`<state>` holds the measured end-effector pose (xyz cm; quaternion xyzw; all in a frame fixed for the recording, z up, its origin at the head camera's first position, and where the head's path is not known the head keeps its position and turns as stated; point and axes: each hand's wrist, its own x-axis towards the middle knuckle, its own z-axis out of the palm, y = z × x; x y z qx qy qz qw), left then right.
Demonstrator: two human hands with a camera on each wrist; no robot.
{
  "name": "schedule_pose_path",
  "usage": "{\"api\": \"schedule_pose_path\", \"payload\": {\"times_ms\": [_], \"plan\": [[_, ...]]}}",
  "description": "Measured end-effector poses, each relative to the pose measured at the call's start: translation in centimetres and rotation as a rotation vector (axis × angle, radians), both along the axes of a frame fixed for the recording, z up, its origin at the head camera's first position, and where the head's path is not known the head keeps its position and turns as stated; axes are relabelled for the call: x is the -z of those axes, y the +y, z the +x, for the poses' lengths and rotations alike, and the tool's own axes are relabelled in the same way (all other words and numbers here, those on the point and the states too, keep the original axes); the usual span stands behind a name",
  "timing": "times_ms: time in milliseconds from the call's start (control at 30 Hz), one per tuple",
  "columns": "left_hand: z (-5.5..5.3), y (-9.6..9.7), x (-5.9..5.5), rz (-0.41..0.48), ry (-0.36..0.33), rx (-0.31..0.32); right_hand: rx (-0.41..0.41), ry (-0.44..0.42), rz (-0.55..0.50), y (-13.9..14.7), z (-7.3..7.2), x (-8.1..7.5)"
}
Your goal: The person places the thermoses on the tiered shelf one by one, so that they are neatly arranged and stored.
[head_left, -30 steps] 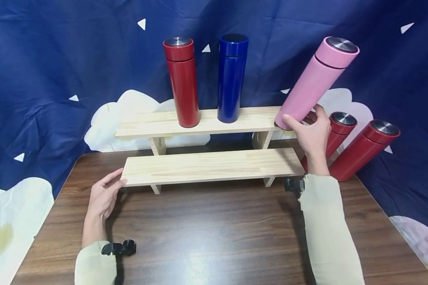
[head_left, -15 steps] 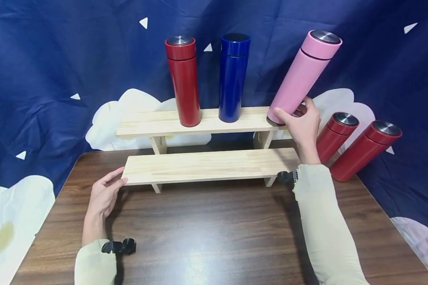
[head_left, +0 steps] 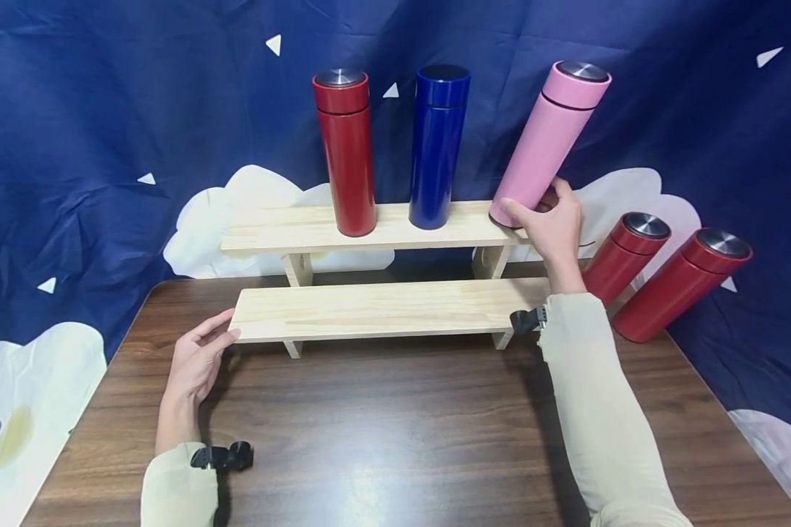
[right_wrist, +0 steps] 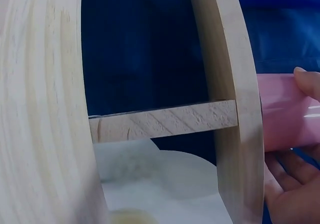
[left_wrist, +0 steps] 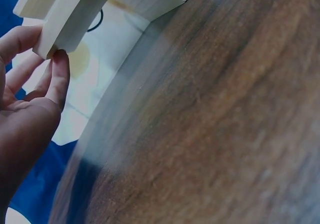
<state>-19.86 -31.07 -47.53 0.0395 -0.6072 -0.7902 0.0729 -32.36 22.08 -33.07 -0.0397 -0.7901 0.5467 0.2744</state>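
My right hand (head_left: 556,223) grips a pink thermos bottle (head_left: 546,139) low on its body, its base at the right end of the wooden rack's upper shelf (head_left: 270,227). The bottle leans to the right in the head view. In the right wrist view the pink bottle (right_wrist: 285,111) lies between thumb and fingers, just past the shelf edge. My left hand (head_left: 194,362) pinches the left end of the lower shelf (head_left: 382,307), thumb on one side and fingers on the other; the left wrist view shows the shelf end (left_wrist: 70,29) between them. A blue bottle (head_left: 435,157) and a red bottle (head_left: 349,161) stand on the upper shelf.
Two more red bottles, one nearer the rack (head_left: 622,260) and one farther right (head_left: 679,289), stand on the brown table (head_left: 369,432) at the right, behind my right forearm. A dark blue patterned cloth (head_left: 171,95) hangs behind.
My right hand has moved left with the pink bottle, which now leans less and has its base farther in on the upper shelf. The left hand keeps its hold on the lower shelf.
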Motion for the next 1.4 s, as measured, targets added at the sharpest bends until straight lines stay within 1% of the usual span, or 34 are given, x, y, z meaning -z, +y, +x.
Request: {"api": "schedule_pose_path", "payload": {"times_ms": [133, 333, 567, 733, 900, 1100, 1267, 1400], "plan": [[-0.02, -0.03, 0.03, -0.008, 0.004, 0.004, -0.002, -0.016, -0.001, -0.18, -0.37, -0.10], [-0.01, -0.02, 0.01, -0.008, 0.010, 0.009, 0.015, -0.052, 0.029, -0.24, -0.77, -0.16], [0.14, 0.03, 0.06, -0.030, -0.024, -0.004, 0.021, -0.074, 0.070, -0.23, -0.94, -0.13], [0.14, 0.07, 0.01, -0.039, -0.020, 0.007, 0.028, -0.082, 0.100, -0.26, -1.02, -0.09], [0.15, 0.05, -0.09, -0.054, -0.029, 0.000, 0.034, -0.083, 0.143, -0.41, -1.02, -0.11], [0.07, -0.03, 0.03, -0.048, -0.028, -0.008, 0.016, -0.071, 0.137, -0.50, -0.96, -0.08], [0.07, 0.00, 0.02, -0.040, -0.027, -0.009, 0.016, -0.090, 0.142, -0.44, -0.92, 0.07], [0.06, 0.05, 0.01, -0.035, -0.027, -0.010, 0.003, -0.097, 0.114, -0.26, -0.77, 0.20]]}}
